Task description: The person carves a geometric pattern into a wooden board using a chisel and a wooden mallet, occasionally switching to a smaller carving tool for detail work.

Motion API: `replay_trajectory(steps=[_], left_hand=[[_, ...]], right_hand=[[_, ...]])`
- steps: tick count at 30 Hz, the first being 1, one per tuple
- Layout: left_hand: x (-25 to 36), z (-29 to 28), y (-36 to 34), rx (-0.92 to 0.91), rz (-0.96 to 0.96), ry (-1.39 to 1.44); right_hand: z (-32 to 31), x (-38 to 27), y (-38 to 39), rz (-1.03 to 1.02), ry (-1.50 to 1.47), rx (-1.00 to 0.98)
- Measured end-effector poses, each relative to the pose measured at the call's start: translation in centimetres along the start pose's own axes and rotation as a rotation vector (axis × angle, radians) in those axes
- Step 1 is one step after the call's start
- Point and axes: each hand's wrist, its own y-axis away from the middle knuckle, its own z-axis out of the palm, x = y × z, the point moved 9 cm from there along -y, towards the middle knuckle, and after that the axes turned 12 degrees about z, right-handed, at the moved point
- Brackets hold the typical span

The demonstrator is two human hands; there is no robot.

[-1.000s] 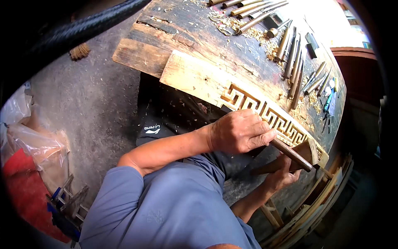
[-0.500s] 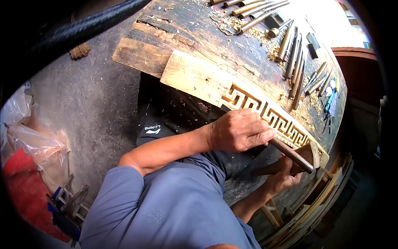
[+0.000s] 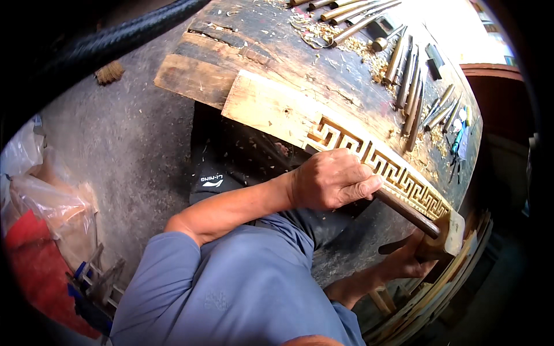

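Observation:
My left hand [image 3: 333, 180] is closed around a chisel [image 3: 407, 212], gripping it near the front edge of the board. Its dark wooden handle slants toward the lower right. The blade is mostly hidden by the fist. In my right hand [image 3: 407, 260] is a wooden mallet [image 3: 451, 232], its block-shaped head right by the butt of the chisel handle; I cannot tell whether they touch. A pale wooden board [image 3: 262, 105] lies along the bench edge, cut with an angular, maze-like fretwork pattern [image 3: 398, 172] over its right part.
The worn workbench [image 3: 277, 49] carries several chisels and gouges [image 3: 411, 86] among curled wood shavings [image 3: 369, 49]. Stacked wooden strips [image 3: 456, 282] stand low at the right. Plastic sheeting [image 3: 52, 190] and a red cloth-like piece [image 3: 40, 268] lie on the left.
My right hand and the mallet have moved right and slightly down, to the butt end of the chisel handle. The left hand with the chisel has hardly moved.

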Motion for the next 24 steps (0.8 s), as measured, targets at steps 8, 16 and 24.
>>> replay_trajectory(steps=[8,16,24], left_hand=[[-0.1,-0.1,0.0,0.010,-0.012,0.003],[-0.3,-0.2,-0.2,0.017,-0.011,-0.019],[-0.3,-0.4,-0.1,0.029,-0.020,-0.039]], right_hand=[[0.9,-0.6,-0.4,-0.015,-0.090,-0.072],[0.4,-1.0,-0.4,-0.071,0.061,-0.006],[0.2,-0.5,-0.3,-0.023,0.102,0.004]])
